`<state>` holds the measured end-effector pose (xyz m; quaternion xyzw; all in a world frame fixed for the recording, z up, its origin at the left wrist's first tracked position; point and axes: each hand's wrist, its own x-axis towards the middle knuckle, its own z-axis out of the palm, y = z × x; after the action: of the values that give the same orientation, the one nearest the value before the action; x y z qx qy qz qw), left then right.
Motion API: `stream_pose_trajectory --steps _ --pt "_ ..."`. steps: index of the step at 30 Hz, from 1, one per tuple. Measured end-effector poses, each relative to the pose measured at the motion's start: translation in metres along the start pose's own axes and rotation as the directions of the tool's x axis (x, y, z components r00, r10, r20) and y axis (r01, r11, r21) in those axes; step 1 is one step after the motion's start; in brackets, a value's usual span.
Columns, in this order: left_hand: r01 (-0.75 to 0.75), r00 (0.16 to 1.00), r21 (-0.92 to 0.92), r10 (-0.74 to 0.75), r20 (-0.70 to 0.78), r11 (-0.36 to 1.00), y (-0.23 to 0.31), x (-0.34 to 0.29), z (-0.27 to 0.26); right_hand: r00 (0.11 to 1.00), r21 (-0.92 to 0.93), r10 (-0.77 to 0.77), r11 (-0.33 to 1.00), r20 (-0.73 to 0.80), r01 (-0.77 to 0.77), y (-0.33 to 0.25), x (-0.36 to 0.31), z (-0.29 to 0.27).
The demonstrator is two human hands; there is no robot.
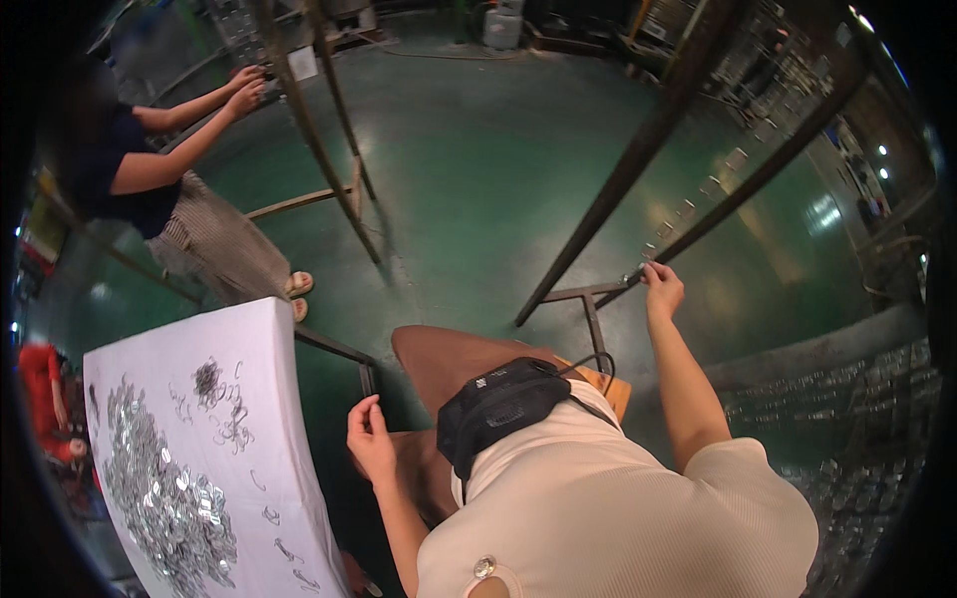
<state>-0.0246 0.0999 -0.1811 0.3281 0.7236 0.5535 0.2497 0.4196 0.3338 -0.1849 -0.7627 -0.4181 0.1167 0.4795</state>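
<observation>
My right hand (664, 292) is raised beside a dark metal frame (623, 189), its thumb and fingertips pinched on a small shiny metal piece (632, 277). A hanging strand of small, flat, rectangular metal pieces (710, 186) runs up and away from just above those fingertips. Lower down, my left hand (372, 441) is held near the right edge of a white-covered table (289, 399), fingers drawn together; anything in them is too small to make out. On that table lie a heap of shiny flat metal pieces (164, 488) and a loose scatter of thin dark wire hooks (234, 429).
At the left, another person (150, 179) stands with both hands raised by a metal post (314, 130). Someone in red (42, 394) is at the far left edge. Many shiny pieces (837, 399) hang in rows at the right. The floor (449, 169) is green.
</observation>
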Motion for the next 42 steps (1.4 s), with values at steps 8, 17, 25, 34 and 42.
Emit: stream_pose_trajectory --steps 8,17,25,34,42 --pt "0.004 1.0 -0.017 -0.004 0.031 1.0 0.0 0.006 0.007 0.996 -0.007 0.041 0.999 -0.082 -0.041 -0.009 0.0 -0.021" --pt "-0.099 0.995 0.025 0.099 -0.003 0.995 -0.001 -0.009 -0.008 0.98 0.166 -0.052 0.986 0.194 0.019 -0.051 -0.037 -0.019" --pt "-0.049 0.996 -0.043 0.045 -0.075 0.998 0.011 -0.012 0.001 0.789 0.492 -0.364 0.866 0.496 0.091 -0.172 -0.05 0.021" --pt "-0.095 0.93 -0.003 0.087 -0.356 0.995 0.061 -0.037 -0.015 0.331 0.636 -0.655 0.751 0.68 0.18 -0.304 -0.122 0.086" --pt "0.042 0.684 0.127 0.064 -0.726 0.991 0.054 -0.044 -0.08 -0.148 0.722 -0.721 0.69 0.677 -0.06 -0.323 -0.215 0.143"
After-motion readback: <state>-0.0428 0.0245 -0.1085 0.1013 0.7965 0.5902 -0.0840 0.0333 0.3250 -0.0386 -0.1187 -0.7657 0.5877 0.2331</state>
